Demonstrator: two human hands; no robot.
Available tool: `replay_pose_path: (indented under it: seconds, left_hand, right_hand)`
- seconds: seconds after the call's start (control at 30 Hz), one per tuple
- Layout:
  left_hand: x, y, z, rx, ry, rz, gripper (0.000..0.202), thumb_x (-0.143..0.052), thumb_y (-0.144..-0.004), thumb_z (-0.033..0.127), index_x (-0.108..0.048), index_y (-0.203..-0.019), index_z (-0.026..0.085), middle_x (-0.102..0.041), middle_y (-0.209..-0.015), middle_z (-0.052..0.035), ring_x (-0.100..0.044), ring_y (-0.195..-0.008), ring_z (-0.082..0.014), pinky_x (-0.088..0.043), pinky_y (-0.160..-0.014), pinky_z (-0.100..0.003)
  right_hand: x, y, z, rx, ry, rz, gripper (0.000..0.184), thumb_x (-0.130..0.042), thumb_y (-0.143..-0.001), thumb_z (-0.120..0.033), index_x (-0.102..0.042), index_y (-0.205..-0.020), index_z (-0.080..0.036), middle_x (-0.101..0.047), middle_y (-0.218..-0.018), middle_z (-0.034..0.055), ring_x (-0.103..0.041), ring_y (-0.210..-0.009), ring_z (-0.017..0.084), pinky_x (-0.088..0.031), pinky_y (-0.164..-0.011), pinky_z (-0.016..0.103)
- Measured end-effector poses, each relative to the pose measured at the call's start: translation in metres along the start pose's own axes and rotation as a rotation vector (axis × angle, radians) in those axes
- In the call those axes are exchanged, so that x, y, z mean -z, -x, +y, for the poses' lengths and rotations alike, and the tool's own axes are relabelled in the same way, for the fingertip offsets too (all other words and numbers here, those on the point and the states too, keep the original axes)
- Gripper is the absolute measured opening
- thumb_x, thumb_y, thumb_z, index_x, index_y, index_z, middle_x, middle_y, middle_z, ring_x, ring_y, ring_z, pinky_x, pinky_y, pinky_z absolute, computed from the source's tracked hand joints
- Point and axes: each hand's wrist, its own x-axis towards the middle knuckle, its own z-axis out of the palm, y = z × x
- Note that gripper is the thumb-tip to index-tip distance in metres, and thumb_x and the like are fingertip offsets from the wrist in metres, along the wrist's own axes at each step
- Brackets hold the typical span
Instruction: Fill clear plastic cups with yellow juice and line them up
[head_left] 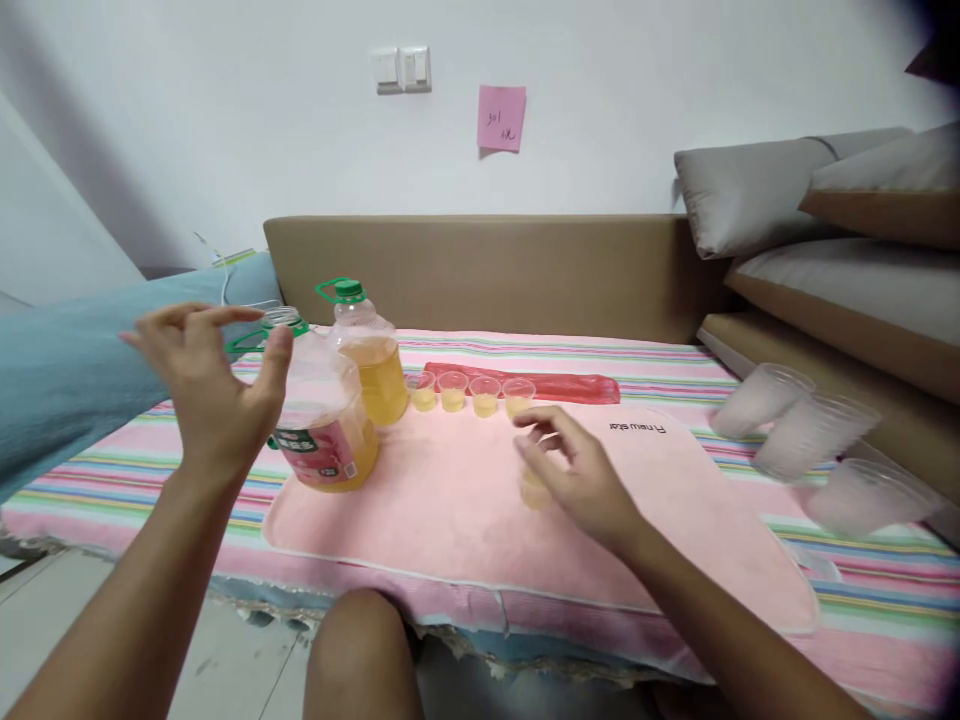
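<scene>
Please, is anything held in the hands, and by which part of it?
It cannot be told: the left hand is near the neck of the uncapped bottle, and the right hand partly hides a plastic cup; no grip is clear.

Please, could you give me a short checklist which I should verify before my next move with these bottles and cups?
1. Front bottle uncapped: ok, its mouth is open.
2. Rear bottle closed: ok, the green cap is on.
3. Row of four plastic cups upright: ok, each has some yellow liquid.
4. Left hand closed around the front bottle: not ok, thumb and fingers are apart near the neck; contact is unclear.
5. Right hand gripping the near cup: cannot tell, the hand hides part of it.
6. Cup stacks upright: not ok, they are tilted, at the right.
</scene>
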Motion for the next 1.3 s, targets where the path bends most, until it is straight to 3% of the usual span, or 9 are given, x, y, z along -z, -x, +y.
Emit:
replay_pose_path:
  seconds: [0.07,0.1,0.17,0.23,0.33,0.43,0.57,0.9,1.3]
  left_hand:
    - [-0.009,0.018,0.030,-0.077,0.066,0.113,0.011,-0.059,-0.101,0.028,-0.056,-0.094,0.020,-0.055,-0.101,-0.0062,-0.051,-0.115,-0.0276,-0.037,-0.113,-0.046]
    - [-0.017,0.028,0.045,-0.139,0.145,0.071,0.016,-0.056,-0.102,0.027,-0.055,-0.087,0.021,-0.056,-0.095,-0.0057,-0.055,-0.105,-0.0262,-0.042,-0.102,-0.042]
    - [-0.042,0.049,0.073,-0.200,0.294,-0.150,0.026,-0.054,-0.103,0.028,-0.055,-0.078,0.023,-0.058,-0.083,-0.0038,-0.056,-0.082,-0.0220,-0.043,-0.080,-0.036]
    - [-0.076,0.067,0.089,-0.046,0.452,-0.385,0.035,-0.051,-0.105,0.034,-0.052,-0.072,0.024,-0.052,-0.068,-0.0004,-0.050,-0.066,-0.0190,-0.038,-0.068,-0.034]
    - [-0.124,0.090,0.089,0.212,0.583,-0.533,0.037,-0.038,-0.111,0.043,-0.055,-0.084,0.024,-0.056,-0.069,0.0009,-0.054,-0.063,-0.0176,-0.042,-0.065,-0.033]
    - [-0.149,0.111,0.072,0.329,0.597,-0.580,0.035,-0.033,-0.112,0.045,-0.058,-0.099,0.023,-0.064,-0.077,-0.0002,-0.055,-0.062,-0.0166,-0.045,-0.063,-0.032]
    - [-0.148,0.129,0.056,0.481,0.602,-0.583,0.024,-0.044,-0.107,0.035,-0.054,-0.126,0.024,-0.071,-0.104,-0.0031,-0.060,-0.069,-0.0157,-0.051,-0.070,-0.033]
    - [-0.154,0.144,0.074,0.596,0.712,-0.619,0.023,-0.049,-0.099,0.028,-0.052,-0.122,0.025,-0.063,-0.078,0.0041,-0.059,-0.071,-0.0173,-0.048,-0.071,-0.031]
    - [-0.143,0.167,0.062,0.608,0.675,-0.682,0.030,-0.058,-0.102,0.047,-0.058,-0.120,0.023,-0.057,-0.070,0.0054,-0.060,-0.070,-0.0178,-0.046,-0.070,-0.030]
  right_hand:
    - [0.034,-0.006,0.017,-0.007,0.059,0.134,0.033,-0.067,-0.098,-0.052,-0.070,-0.111,-0.021,-0.070,-0.110,0.0062,-0.063,-0.097,0.023,-0.049,-0.086,0.037]
    - [0.048,-0.008,0.027,-0.026,0.079,0.199,0.035,-0.067,-0.097,-0.055,-0.071,-0.108,-0.021,-0.070,-0.108,0.0058,-0.063,-0.095,0.023,-0.049,-0.085,0.036]
    - [0.068,-0.007,0.048,-0.078,0.098,0.285,0.041,-0.066,-0.097,-0.061,-0.071,-0.104,-0.021,-0.070,-0.105,0.0057,-0.062,-0.090,0.022,-0.048,-0.082,0.036]
    - [0.082,0.000,0.065,-0.125,0.122,0.321,0.046,-0.065,-0.096,-0.065,-0.072,-0.102,-0.020,-0.069,-0.100,0.0056,-0.061,-0.084,0.022,-0.048,-0.079,0.035]
    - [0.095,0.015,0.080,-0.183,0.180,0.356,0.048,-0.065,-0.097,-0.068,-0.073,-0.097,-0.020,-0.067,-0.092,0.0049,-0.058,-0.078,0.021,-0.046,-0.075,0.034]
    - [0.098,0.027,0.085,-0.245,0.188,0.374,0.047,-0.063,-0.102,-0.067,-0.073,-0.097,-0.021,-0.066,-0.089,0.0042,-0.057,-0.076,0.020,-0.044,-0.070,0.032]
    - [0.094,0.028,0.086,-0.250,0.143,0.323,0.049,-0.059,-0.107,-0.067,-0.074,-0.096,-0.022,-0.063,-0.083,0.0036,-0.054,-0.072,0.019,-0.043,-0.065,0.031]
    - [0.102,0.031,0.102,-0.292,0.082,0.360,0.047,-0.061,-0.107,-0.067,-0.076,-0.099,-0.022,-0.063,-0.086,0.0041,-0.051,-0.071,0.018,-0.044,-0.061,0.029]
    - [0.102,0.032,0.094,-0.218,0.096,0.295,0.045,-0.062,-0.107,-0.064,-0.076,-0.099,-0.023,-0.065,-0.086,0.0044,-0.054,-0.069,0.018,-0.047,-0.059,0.027]
